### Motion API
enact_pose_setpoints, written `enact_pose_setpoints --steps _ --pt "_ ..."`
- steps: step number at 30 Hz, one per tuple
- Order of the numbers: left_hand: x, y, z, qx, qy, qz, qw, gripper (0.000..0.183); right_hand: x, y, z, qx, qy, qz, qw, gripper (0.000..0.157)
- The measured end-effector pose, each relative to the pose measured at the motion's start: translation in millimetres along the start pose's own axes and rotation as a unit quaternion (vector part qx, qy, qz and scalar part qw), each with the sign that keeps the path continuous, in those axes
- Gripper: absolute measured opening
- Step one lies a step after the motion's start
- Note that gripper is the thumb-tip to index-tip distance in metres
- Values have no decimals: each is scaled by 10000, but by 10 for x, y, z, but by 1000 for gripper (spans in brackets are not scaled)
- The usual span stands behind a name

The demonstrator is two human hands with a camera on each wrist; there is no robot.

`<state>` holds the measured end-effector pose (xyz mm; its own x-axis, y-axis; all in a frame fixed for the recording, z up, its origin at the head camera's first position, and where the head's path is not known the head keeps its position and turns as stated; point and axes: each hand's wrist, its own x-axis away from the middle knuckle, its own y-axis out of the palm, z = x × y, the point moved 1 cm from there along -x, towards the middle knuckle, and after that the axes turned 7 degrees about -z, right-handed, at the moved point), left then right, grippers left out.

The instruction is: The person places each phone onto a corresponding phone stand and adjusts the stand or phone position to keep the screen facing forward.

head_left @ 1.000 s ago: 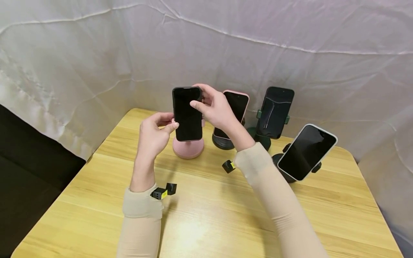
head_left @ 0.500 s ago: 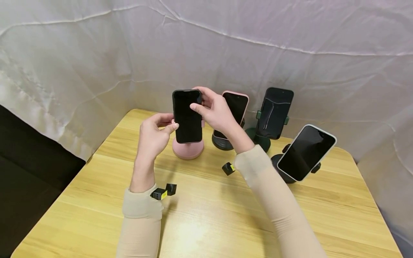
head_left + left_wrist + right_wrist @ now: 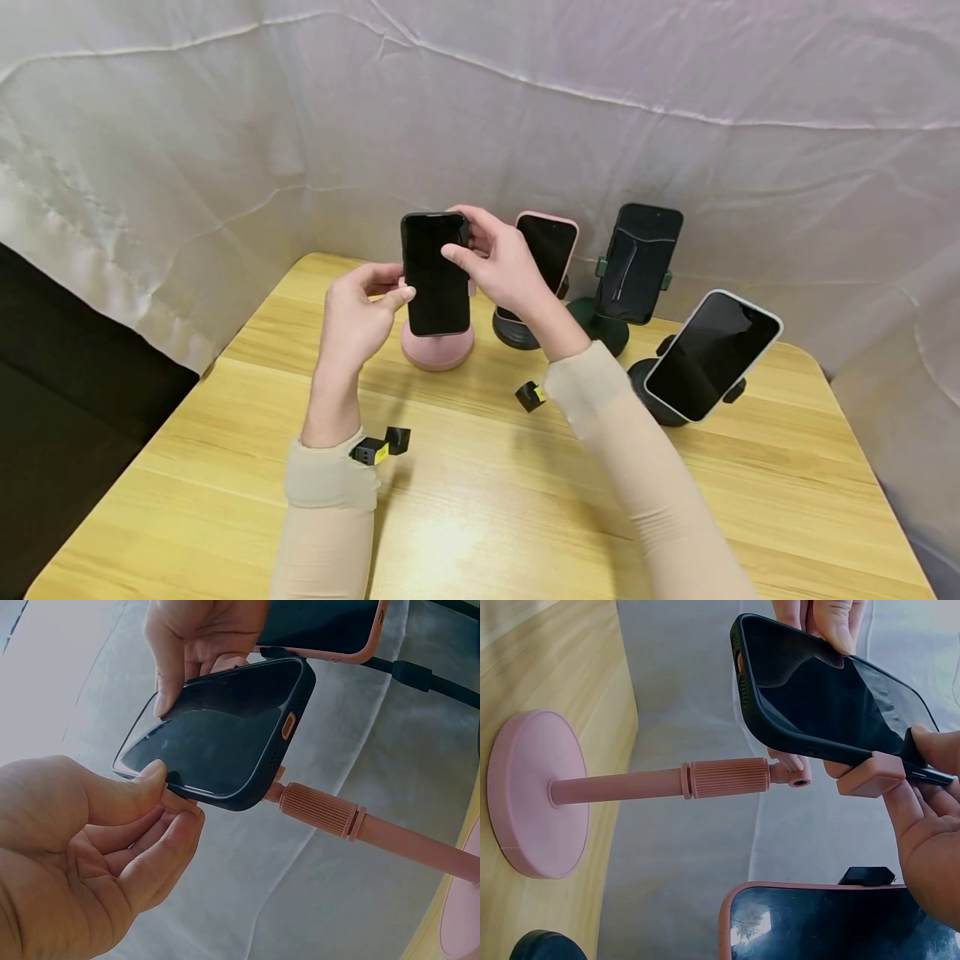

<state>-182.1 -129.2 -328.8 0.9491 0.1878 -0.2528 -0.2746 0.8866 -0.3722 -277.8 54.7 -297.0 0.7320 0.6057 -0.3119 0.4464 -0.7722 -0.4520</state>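
Note:
A phone in a black case [image 3: 437,275] stands upright at the pink phone stand [image 3: 438,348], its screen dark. My left hand [image 3: 356,312] pinches the stand's clamp at the phone's left edge, with the thumb at the front; the phone and fingers partly hide that clamp side. My right hand [image 3: 504,254] grips the phone's upper right side, thumb over the screen and fingers at the side and behind. In the right wrist view, a pink clamp jaw shows at the phone's near edge, close to the right hand [image 3: 930,832]. The clamp's back is hidden.
Right of the pink stand, a pink-cased phone [image 3: 546,250] sits in a black stand [image 3: 515,332]. Farther right are a black phone [image 3: 640,262] in a dark green stand [image 3: 609,333] and a white-cased phone [image 3: 712,354] in a black stand [image 3: 654,398]. A pale curtain [image 3: 480,100] hangs behind the wooden table [image 3: 465,500].
The black-cased phone has slid a little downward at the pink stand, and my right hand has lowered with it. My left hand has stayed in place.

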Motion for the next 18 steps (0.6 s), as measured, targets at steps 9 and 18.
enact_pose_setpoints --steps 9,18 --pt "0 -3 8 17 9 -3 10000 24 29 13 22 72 -84 22 9999 43" --pt "-23 23 12 63 116 -36 9999 24 72 -17 50 175 -37 -5 9998 45"
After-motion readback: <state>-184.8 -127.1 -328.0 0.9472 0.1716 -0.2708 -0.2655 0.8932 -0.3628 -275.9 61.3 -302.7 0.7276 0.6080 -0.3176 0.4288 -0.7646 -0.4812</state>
